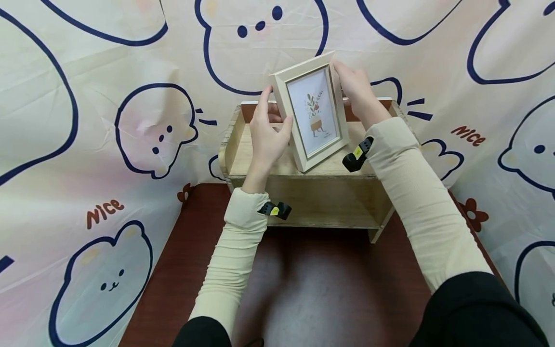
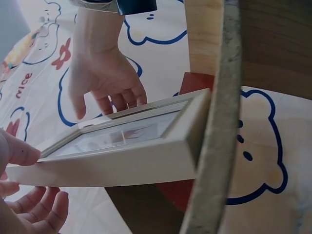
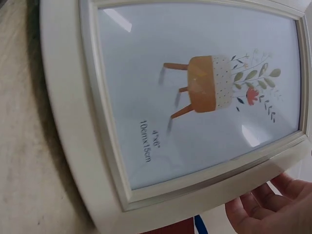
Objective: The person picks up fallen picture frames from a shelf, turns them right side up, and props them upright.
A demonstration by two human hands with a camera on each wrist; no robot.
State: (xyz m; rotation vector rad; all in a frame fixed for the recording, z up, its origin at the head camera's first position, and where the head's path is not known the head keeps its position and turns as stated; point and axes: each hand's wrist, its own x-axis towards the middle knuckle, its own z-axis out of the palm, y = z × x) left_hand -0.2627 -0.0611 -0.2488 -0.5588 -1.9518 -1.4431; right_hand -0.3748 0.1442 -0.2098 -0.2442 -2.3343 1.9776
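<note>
A cream picture frame (image 1: 312, 111) with a potted-plant print stands tilted over the upper board of a small wooden shelf (image 1: 247, 166). Its lower edge is right at the board in the head view. My left hand (image 1: 268, 137) grips its left side, thumb toward the front and fingers round the back, as the left wrist view shows (image 2: 27, 195). At the upper right edge, my right hand (image 1: 357, 91) holds the frame with fingers curled behind it. Those fingers (image 3: 258, 200) show below the glass in the right wrist view, where "10cmx15cm" is printed on the picture.
Beneath the upper board the shelf has a lower compartment (image 1: 321, 200). It stands on a dark red-brown tabletop (image 1: 186, 270), against a cloth backdrop (image 1: 143, 62) with bear outlines. The shelf's side panel (image 2: 222, 117) rises close by the frame.
</note>
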